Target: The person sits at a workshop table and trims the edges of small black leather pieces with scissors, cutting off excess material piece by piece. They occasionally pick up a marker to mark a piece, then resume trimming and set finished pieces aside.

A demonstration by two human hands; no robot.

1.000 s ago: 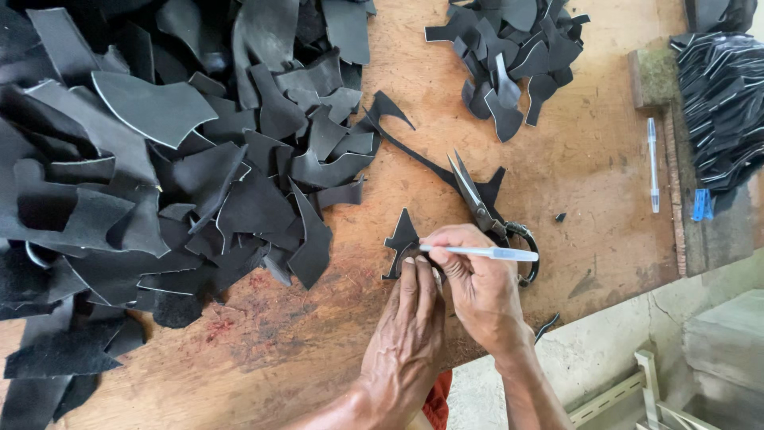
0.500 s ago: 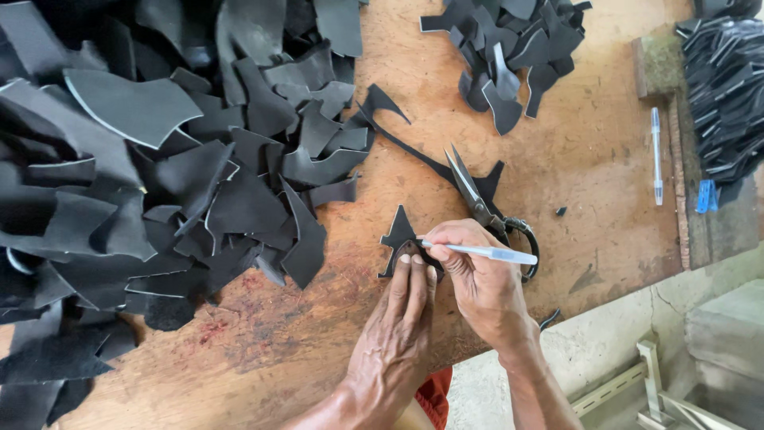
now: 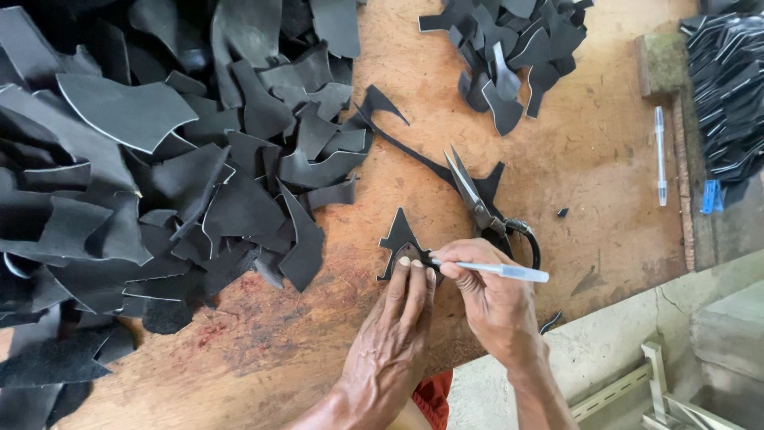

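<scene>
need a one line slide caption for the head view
Left hand pins a small black cutout on the wooden table while the right hand traces it with a pen, scissors alongside.

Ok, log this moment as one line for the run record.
left hand: flat on black cut piece | right hand: holds pen, tip at piece | scissors: lying beside | scrap pile: left on wooden table

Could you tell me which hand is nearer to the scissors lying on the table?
The right hand, holding a pen, lies just below the scissors, almost touching their handles. The left hand presses a small black piece further left.
</scene>
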